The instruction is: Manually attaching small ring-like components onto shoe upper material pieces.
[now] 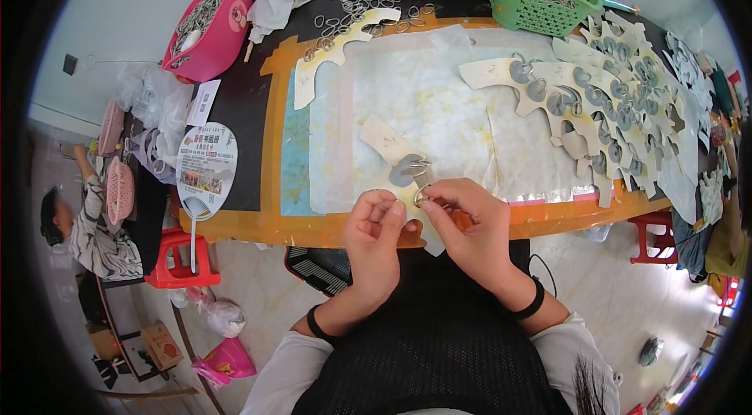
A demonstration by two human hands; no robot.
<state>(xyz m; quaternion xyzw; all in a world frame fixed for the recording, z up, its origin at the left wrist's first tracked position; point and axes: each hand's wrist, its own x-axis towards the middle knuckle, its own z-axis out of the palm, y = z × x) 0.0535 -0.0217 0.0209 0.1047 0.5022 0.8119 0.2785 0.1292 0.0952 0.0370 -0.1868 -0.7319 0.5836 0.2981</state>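
Near the front edge of the table, my left hand (374, 235) is closed on a cream cut-out piece (381, 138) with a curved outline. A dark grey oval patch (405, 170) lies on that piece, with thin metal rings at its upper right. My right hand (472, 227) pinches a metal ring (421, 198) at a short grey strip, right beside the left fingertips. The lower part of the cream piece hangs below my fingers, partly hidden by them. Farther back lies another cream piece (333, 51), with loose metal rings (364, 4) behind it.
A pile of cream pieces with grey patches and rings (619, 86) covers the table's right side. A pink basket (219, 47) and a green basket (540, 16) hold metal rings. A hand fan (207, 164) overhangs the left edge. Red stools (184, 258) stand below; a person sits far left.
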